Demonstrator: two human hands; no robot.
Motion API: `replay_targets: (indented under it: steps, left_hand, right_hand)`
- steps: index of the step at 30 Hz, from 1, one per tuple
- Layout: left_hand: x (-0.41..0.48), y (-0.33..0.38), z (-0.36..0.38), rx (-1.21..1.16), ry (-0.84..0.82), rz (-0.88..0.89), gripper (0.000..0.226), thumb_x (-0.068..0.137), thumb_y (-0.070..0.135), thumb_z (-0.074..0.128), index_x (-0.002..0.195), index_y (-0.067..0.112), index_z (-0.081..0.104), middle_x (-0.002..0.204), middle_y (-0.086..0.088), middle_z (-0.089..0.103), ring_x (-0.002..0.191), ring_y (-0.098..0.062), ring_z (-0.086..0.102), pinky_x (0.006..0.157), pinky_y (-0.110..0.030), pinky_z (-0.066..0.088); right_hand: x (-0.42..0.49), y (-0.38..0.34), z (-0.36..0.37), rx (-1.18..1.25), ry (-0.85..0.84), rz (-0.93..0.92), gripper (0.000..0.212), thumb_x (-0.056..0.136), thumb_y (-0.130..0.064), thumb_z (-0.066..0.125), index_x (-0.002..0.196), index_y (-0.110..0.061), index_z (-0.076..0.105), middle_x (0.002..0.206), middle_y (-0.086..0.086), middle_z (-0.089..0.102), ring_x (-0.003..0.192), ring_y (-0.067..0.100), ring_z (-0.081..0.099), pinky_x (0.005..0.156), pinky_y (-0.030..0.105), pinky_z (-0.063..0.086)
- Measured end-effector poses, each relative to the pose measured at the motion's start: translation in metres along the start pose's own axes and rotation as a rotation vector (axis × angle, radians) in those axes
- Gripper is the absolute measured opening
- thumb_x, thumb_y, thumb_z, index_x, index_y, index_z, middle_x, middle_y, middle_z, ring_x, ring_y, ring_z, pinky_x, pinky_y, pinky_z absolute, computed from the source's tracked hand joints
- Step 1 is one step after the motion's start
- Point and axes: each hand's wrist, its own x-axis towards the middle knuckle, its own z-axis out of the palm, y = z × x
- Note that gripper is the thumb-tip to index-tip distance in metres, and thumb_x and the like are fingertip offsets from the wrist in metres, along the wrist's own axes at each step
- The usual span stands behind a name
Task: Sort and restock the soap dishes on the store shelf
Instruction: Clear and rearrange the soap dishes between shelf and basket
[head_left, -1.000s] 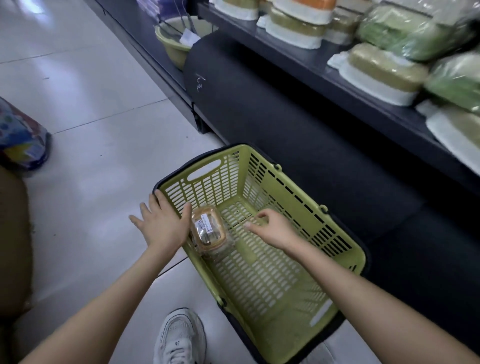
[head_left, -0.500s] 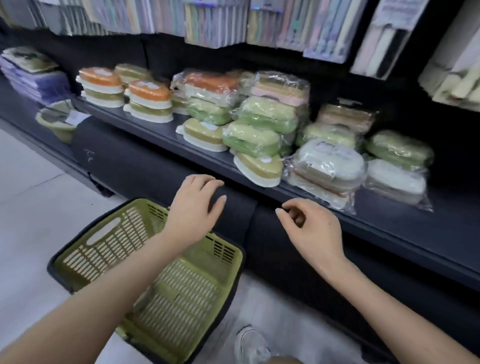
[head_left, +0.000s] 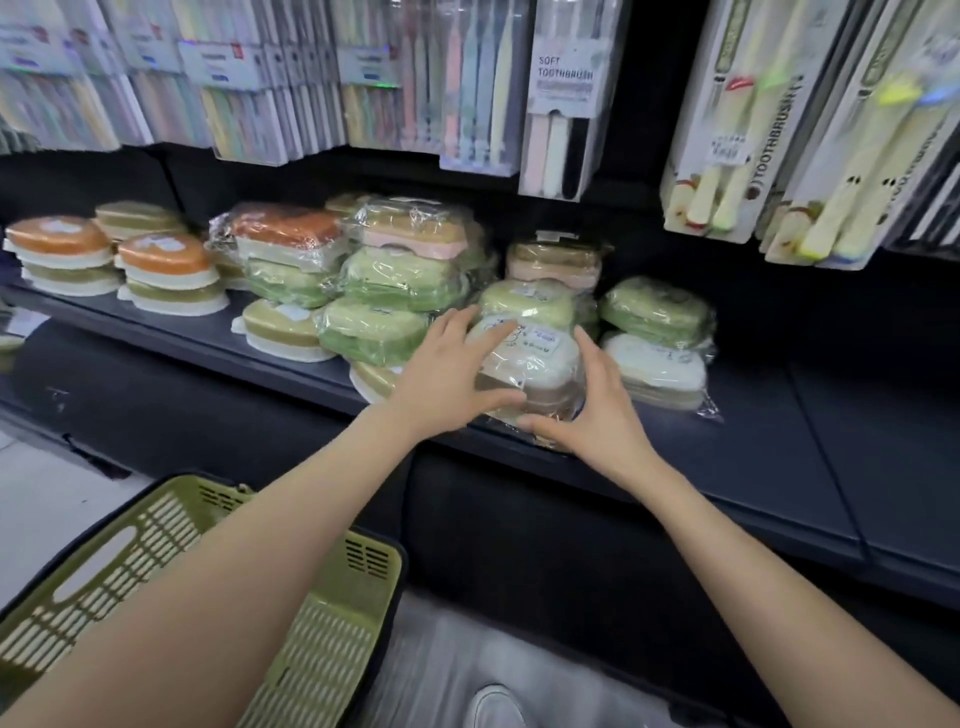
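Soap dishes fill the dark shelf (head_left: 779, 467): unwrapped orange, green and white ones (head_left: 156, 270) at the left, plastic-wrapped packs (head_left: 400, 280) in the middle. At the shelf's front edge lies a wrapped pack of white and brown soap dishes (head_left: 540, 364). My left hand (head_left: 447, 369) lies against its left side and top with fingers stretched out. My right hand (head_left: 592, 410) flanks its right side, thumb along the pack's lower front. A green plastic basket (head_left: 130, 571) stands on the floor at lower left; my left forearm hides part of its inside.
Toothbrush packs (head_left: 558, 104) hang in rows above the shelf. More wrapped soap dishes (head_left: 654, 343) sit just right of the pack. The right part of the shelf is bare. A white shoe (head_left: 493, 706) shows on the tiled floor below.
My view rose from the basket to the shelf. Both hands left the basket, reached up and forward, and now touch the wrapped white and brown pack from either side.
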Motion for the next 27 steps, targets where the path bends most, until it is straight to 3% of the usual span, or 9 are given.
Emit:
replay_targets:
  steps: [4, 7, 10, 13, 15, 18, 21, 23, 27]
  left_hand:
    - [0.019, -0.002, -0.001, -0.234, -0.125, -0.113, 0.093, 0.078, 0.057, 0.067, 0.152, 0.029, 0.019, 0.155, -0.015, 0.022, 0.141, -0.029, 0.027, 0.114, -0.037, 0.026]
    - [0.018, 0.000, 0.004, -0.252, -0.140, -0.074, 0.090, 0.077, 0.052, 0.071, 0.151, 0.027, 0.025, 0.154, -0.009, 0.024, 0.138, -0.024, 0.032, 0.111, -0.032, 0.029]
    - [0.015, 0.003, 0.009, -0.246, -0.125, -0.029, 0.088, 0.075, 0.052, 0.073, 0.149, 0.030, 0.029, 0.155, -0.006, 0.024, 0.139, -0.021, 0.031, 0.111, -0.032, 0.030]
    - [0.013, 0.011, 0.012, -0.323, -0.114, 0.011, 0.089, 0.074, 0.047, 0.076, 0.148, 0.029, 0.031, 0.149, 0.004, 0.034, 0.130, -0.014, 0.040, 0.109, -0.031, 0.035]
    - [0.014, 0.015, 0.012, -0.440, -0.129, -0.028, 0.092, 0.071, 0.047, 0.078, 0.148, 0.031, 0.030, 0.144, 0.011, 0.036, 0.127, -0.007, 0.040, 0.109, -0.030, 0.035]
    - [0.017, 0.017, 0.020, -0.575, -0.207, -0.124, 0.107, 0.061, 0.055, 0.079, 0.150, 0.030, 0.024, 0.151, 0.006, 0.030, 0.137, -0.012, 0.032, 0.114, -0.034, 0.029]
    - [0.018, 0.026, 0.032, -0.543, -0.289, -0.115, 0.104, 0.066, 0.043, 0.083, 0.150, 0.028, 0.025, 0.150, 0.004, 0.030, 0.138, -0.012, 0.031, 0.112, -0.024, 0.025]
    - [0.019, 0.032, 0.039, -0.471, -0.301, -0.070, 0.097, 0.069, 0.037, 0.084, 0.148, 0.029, 0.028, 0.153, 0.003, 0.026, 0.140, -0.010, 0.027, 0.109, -0.018, 0.020]
    - [0.028, 0.033, 0.047, -0.329, -0.271, -0.117, 0.114, 0.061, 0.057, 0.082, 0.151, 0.022, 0.023, 0.153, 0.000, 0.025, 0.140, -0.017, 0.027, 0.114, -0.028, 0.021]
  right_hand:
    - [0.020, 0.009, 0.008, 0.013, -0.040, 0.009, 0.113, 0.065, -0.051, 0.083, 0.152, -0.034, 0.014, 0.157, 0.002, 0.017, 0.144, 0.017, 0.020, 0.116, 0.038, 0.026]
    - [0.023, 0.016, 0.008, 0.013, 0.033, -0.033, 0.099, 0.067, -0.056, 0.079, 0.148, -0.036, 0.026, 0.148, -0.001, 0.032, 0.135, 0.016, 0.034, 0.109, 0.033, 0.034]
    - [0.016, 0.024, -0.002, 0.031, 0.041, -0.034, 0.095, 0.067, -0.056, 0.079, 0.146, -0.036, 0.030, 0.146, -0.003, 0.035, 0.131, 0.010, 0.036, 0.105, 0.026, 0.031]
    - [0.004, 0.035, -0.022, 0.061, 0.039, -0.028, 0.090, 0.065, -0.049, 0.083, 0.141, -0.038, 0.034, 0.143, -0.007, 0.037, 0.126, 0.004, 0.036, 0.104, 0.023, 0.030]
    - [-0.004, 0.044, -0.039, 0.097, 0.016, -0.017, 0.089, 0.063, -0.045, 0.085, 0.137, -0.045, 0.035, 0.140, -0.012, 0.038, 0.125, -0.001, 0.035, 0.103, 0.020, 0.028]
    - [-0.016, 0.058, -0.063, 0.149, -0.018, 0.030, 0.088, 0.058, -0.047, 0.085, 0.131, -0.051, 0.035, 0.139, -0.021, 0.039, 0.126, -0.006, 0.036, 0.103, 0.013, 0.028]
    - [-0.025, 0.068, -0.079, 0.194, -0.009, 0.075, 0.084, 0.058, -0.044, 0.085, 0.128, -0.051, 0.039, 0.131, -0.035, 0.040, 0.116, -0.022, 0.038, 0.091, 0.000, 0.030]
    - [-0.028, 0.074, -0.086, 0.245, 0.017, 0.098, 0.082, 0.059, -0.040, 0.085, 0.128, -0.051, 0.042, 0.128, -0.039, 0.041, 0.114, -0.023, 0.041, 0.088, 0.002, 0.035]
    - [-0.034, 0.083, -0.093, 0.305, 0.049, 0.104, 0.074, 0.068, -0.021, 0.085, 0.126, -0.047, 0.046, 0.125, -0.033, 0.048, 0.109, -0.021, 0.046, 0.082, -0.002, 0.036]
